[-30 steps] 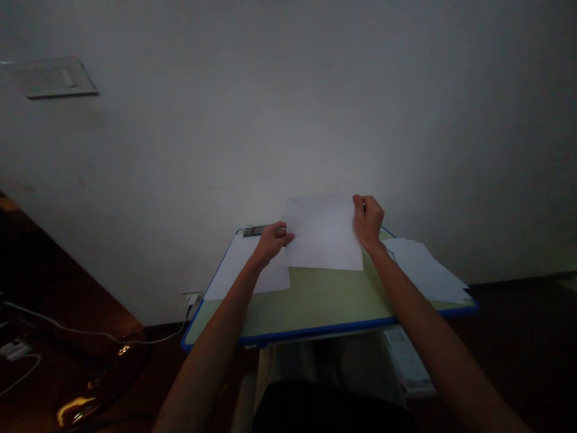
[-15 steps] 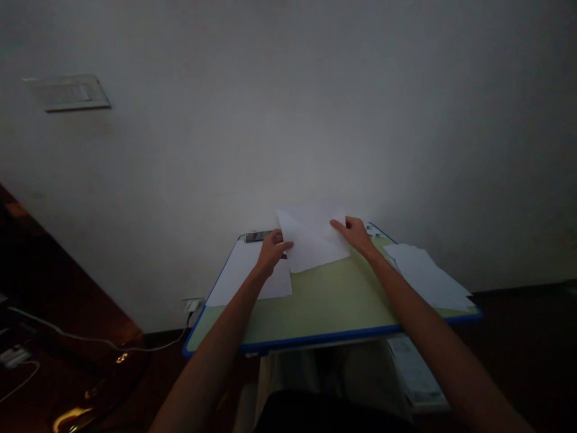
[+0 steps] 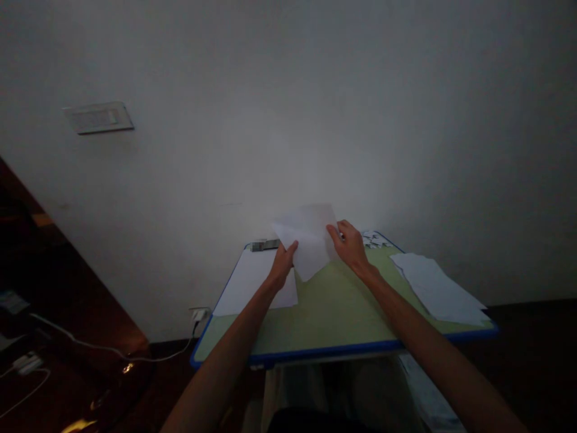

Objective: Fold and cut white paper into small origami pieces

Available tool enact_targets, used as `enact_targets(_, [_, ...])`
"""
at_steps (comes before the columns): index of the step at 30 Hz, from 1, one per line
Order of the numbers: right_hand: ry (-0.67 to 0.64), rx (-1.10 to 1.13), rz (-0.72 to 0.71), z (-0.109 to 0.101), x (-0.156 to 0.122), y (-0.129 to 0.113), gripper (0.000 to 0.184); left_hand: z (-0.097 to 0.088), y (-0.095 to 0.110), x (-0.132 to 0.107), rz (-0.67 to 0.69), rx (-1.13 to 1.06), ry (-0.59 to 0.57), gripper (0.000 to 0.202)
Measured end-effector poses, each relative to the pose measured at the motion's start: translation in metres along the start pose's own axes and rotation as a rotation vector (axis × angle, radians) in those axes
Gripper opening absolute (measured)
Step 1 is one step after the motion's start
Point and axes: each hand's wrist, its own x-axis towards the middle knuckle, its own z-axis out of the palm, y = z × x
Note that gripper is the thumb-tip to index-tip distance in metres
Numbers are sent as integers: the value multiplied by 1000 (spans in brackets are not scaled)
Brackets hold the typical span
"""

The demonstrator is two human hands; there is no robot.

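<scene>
A white sheet of paper (image 3: 308, 238) is held up above the far part of a small green table with a blue edge (image 3: 333, 349). The sheet is bent over on itself, with one corner pointing down. My left hand (image 3: 282, 264) pinches its left edge. My right hand (image 3: 347, 243) grips its right edge, fingers closed on the paper. Both forearms reach in from the bottom of the view.
A flat white sheet (image 3: 256, 280) lies on the table's left part, a loose pile of white sheets (image 3: 435, 288) on its right. Small paper scraps (image 3: 373, 239) and a dark object (image 3: 265, 245) lie by the wall. A plug and white cable (image 3: 197, 315) sit at lower left.
The sheet was held flat and wide; my right hand has swung its right edge leftwards and the paper is now bent over and narrower. The view has shifted a little to the left.
</scene>
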Motion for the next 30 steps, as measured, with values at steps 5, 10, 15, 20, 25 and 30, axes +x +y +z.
enact_targets(5, [53,53,-18,-8,-21,-49,41,23,27,-29,260,79,-53,54])
enact_targets(10, [124,150,23,-33,-61,-102,47,46,62,-91,481,231,-183,72])
enact_targets(15, [77,292,22,-65,-91,-137,52,48,86,-142,502,321,-275,87])
enact_targets(20, [98,344,201,-83,-105,-149,42,36,94,-166,391,310,-493,87])
enact_targets(25, [147,450,451,-103,-116,-141,30,20,86,-169,333,209,-154,47])
enact_targets(30, [-62,571,488,-116,-121,-127,28,22,70,-162,306,-31,4,53])
